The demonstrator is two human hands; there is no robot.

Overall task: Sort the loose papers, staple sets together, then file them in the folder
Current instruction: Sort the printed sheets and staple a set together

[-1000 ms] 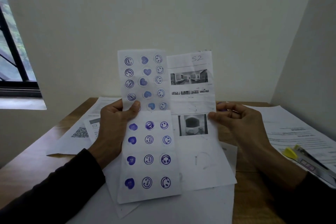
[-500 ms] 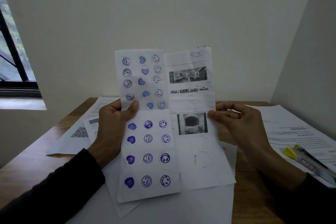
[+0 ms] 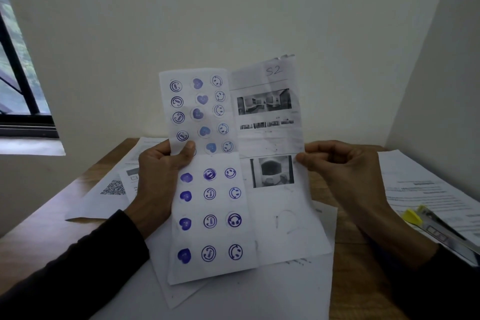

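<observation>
I hold two sheets upright in front of me, side by side. My left hand [image 3: 161, 176] grips the left edge of a stamped sheet [image 3: 213, 205] covered with blue hearts and smiley stamps, thumb on its front. My right hand [image 3: 337, 163] pinches the right edge of a photo sheet [image 3: 270, 138] marked "S2" with grey pictures. The stamped sheet overlaps the photo sheet's left side. A stapler [image 3: 439, 228] with a yellow tip lies at the right on printed pages.
Loose papers cover the wooden table [image 3: 39, 236]: a QR-code page [image 3: 114, 187] at the left, printed text pages [image 3: 420, 187] at the right, blank white sheets [image 3: 259, 293] under my hands. Walls close in behind and at the right; a window [image 3: 18, 86] is at the left.
Both held sheets shifted slightly left and tilted a little. My hands keep the same grips.
</observation>
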